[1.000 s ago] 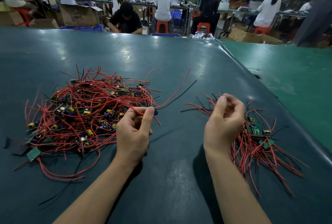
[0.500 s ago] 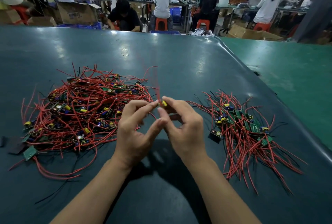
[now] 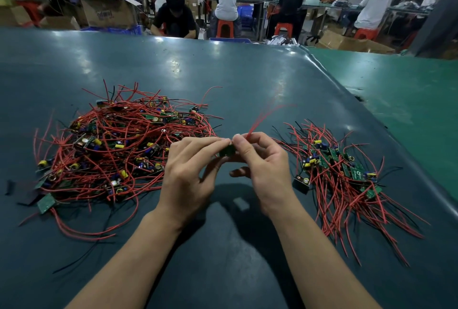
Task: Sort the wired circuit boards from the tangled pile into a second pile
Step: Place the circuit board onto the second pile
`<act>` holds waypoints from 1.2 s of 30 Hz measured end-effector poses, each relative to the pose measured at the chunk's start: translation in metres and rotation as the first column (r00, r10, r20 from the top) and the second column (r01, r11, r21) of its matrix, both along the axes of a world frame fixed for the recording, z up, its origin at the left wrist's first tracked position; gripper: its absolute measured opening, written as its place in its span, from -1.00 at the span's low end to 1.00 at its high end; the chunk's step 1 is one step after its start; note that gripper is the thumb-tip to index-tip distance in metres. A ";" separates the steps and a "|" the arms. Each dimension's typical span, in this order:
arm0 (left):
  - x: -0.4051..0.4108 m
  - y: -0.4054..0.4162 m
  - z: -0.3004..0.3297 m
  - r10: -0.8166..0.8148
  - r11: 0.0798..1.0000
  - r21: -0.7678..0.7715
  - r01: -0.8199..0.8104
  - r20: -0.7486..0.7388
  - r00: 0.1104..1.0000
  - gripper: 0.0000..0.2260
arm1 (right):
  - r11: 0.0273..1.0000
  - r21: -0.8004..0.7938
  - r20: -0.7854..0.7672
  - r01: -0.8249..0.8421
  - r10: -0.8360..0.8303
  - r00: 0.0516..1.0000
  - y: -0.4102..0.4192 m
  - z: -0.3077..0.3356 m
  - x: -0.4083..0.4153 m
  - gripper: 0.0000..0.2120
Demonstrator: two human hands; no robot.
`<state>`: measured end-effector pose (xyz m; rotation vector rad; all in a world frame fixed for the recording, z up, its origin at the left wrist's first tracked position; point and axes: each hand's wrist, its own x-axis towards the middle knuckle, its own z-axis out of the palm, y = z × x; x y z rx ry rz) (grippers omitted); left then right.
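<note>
Both hands meet above the middle of the counter (image 3: 247, 73), between the two piles, and share one small green circuit board (image 3: 227, 151). The left hand (image 3: 188, 172) pinches the board's left end with fingertips; the right hand (image 3: 262, 160) has thumb and forefinger closed on its upper right corner, where the red wires (image 3: 262, 116) leave it. So each grip is closed on the same board, neither one free.

The wires stream up and to the right from the right hand, toward the far right edge of the counter; they are blurred, and their far ends cannot be made out. That sets the board's long line running roughly from the left pile toward the right one.

The tangled pile (image 3: 119, 150) lies on the left side of the counter, just beside the left hand. The second pile (image 3: 347, 172) lies toward the right edge, just beside the right hand, its wires fanned toward the near right corner.

Judging by this, the right hand is the nearer one to carry the board over, with the left letting go first.
</note>
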<state>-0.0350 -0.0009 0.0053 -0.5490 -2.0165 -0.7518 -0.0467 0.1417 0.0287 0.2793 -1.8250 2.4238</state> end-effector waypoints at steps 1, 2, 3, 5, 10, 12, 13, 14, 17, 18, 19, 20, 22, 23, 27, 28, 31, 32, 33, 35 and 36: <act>0.000 0.002 0.000 0.012 1.000 0.012 -0.012 0.011 1.000 -0.77 | 0.998 0.011 -0.004 0.058 -0.058 0.998 0.002 0.000 -0.001 -0.89; 0.000 0.003 0.000 0.023 0.999 0.022 -0.024 0.022 0.999 -0.78 | 0.993 0.022 -0.004 0.114 -0.114 0.993 0.004 0.000 -0.003 -0.88; -0.001 0.005 0.000 0.032 0.999 0.027 -0.033 0.032 0.999 -0.78 | 0.986 0.031 -0.003 0.163 -0.163 0.987 0.005 0.000 -0.004 -0.88; -0.002 0.007 0.000 0.039 0.999 0.022 -0.040 0.041 0.998 -0.78 | 0.970 0.033 0.000 0.240 -0.240 0.971 0.005 -0.001 -0.006 -0.85; 0.000 0.009 0.001 0.040 0.999 -0.015 -0.039 0.027 0.999 -0.79 | 0.920 -0.064 0.062 0.387 -0.383 0.922 0.012 -0.001 -0.015 -0.78; 0.001 0.008 0.001 0.040 0.999 -0.025 -0.039 0.017 0.999 -0.80 | 0.904 -0.122 0.099 0.410 -0.400 0.911 0.016 -0.002 -0.019 -0.72; 0.002 0.008 0.001 0.039 0.999 -0.026 -0.039 0.012 0.999 -0.80 | 0.893 -0.127 0.103 0.433 -0.422 0.901 0.018 -0.003 -0.020 -0.71; 0.002 0.008 0.001 0.038 0.999 -0.026 -0.038 0.009 0.999 -0.80 | 0.880 -0.107 0.097 0.463 -0.454 0.886 0.021 -0.004 -0.022 -0.71; 0.004 0.006 0.001 0.032 0.999 -0.015 -0.032 0.012 0.999 -0.80 | 0.825 0.039 0.036 0.564 -0.565 0.824 0.030 -0.007 -0.026 -0.71; 0.004 0.005 0.001 0.029 0.999 -0.015 -0.029 0.014 0.999 -0.80 | 0.808 0.088 0.008 0.583 -0.586 0.810 0.032 -0.007 -0.027 -0.72; 0.004 0.004 0.001 0.027 1.000 -0.017 -0.026 0.018 0.999 -0.80 | 0.788 0.143 -0.029 0.598 -0.601 0.799 0.033 -0.008 -0.027 -0.72; 0.004 0.004 0.001 0.026 1.000 -0.018 -0.026 0.022 0.999 -0.80 | 0.765 0.204 -0.076 0.610 -0.609 0.789 0.033 -0.009 -0.027 -0.73; 0.003 0.003 0.000 0.027 0.999 -0.019 -0.027 0.024 0.999 -0.80 | 0.733 0.294 -0.144 0.614 -0.601 0.786 0.032 -0.009 -0.026 -0.77; 0.003 0.003 0.000 0.025 0.999 -0.021 -0.025 0.027 0.999 -0.80 | 0.743 0.307 -0.142 0.595 -0.582 0.801 0.031 -0.010 -0.025 -0.81; 0.002 0.001 -0.001 0.007 1.000 -0.029 -0.006 0.052 0.999 -0.80 | 0.809 0.321 -0.109 0.493 -0.485 0.868 0.032 -0.010 -0.024 -0.77; 0.001 0.000 -0.001 0.004 0.999 -0.034 -0.002 0.058 0.998 -0.80 | 0.812 0.327 -0.114 0.484 -0.475 0.873 0.032 -0.010 -0.024 -0.73; 0.000 0.000 -0.003 -0.008 0.999 -0.052 0.012 0.076 0.997 -0.79 | 0.875 0.212 -0.040 0.436 -0.438 0.898 0.034 -0.006 -0.022 -0.68; 0.000 0.000 -0.003 -0.011 0.998 -0.056 0.015 0.082 0.997 -0.79 | 0.898 0.140 -0.001 0.417 -0.421 0.907 0.034 -0.004 -0.022 -0.68; -0.001 0.000 -0.004 -0.009 0.998 -0.055 0.014 0.083 0.997 -0.79 | 0.913 0.068 0.037 0.403 -0.406 0.913 0.034 -0.001 -0.021 -0.70; -0.001 0.001 -0.003 0.014 1.000 -0.028 -0.013 0.063 0.998 -0.79 | 0.932 -0.116 0.141 0.343 -0.327 0.935 0.032 0.004 -0.020 -0.81; -0.001 0.001 -0.003 0.035 0.999 0.004 -0.036 0.046 0.998 -0.79 | 0.933 -0.231 0.197 0.276 -0.233 0.952 0.031 0.007 -0.019 -0.85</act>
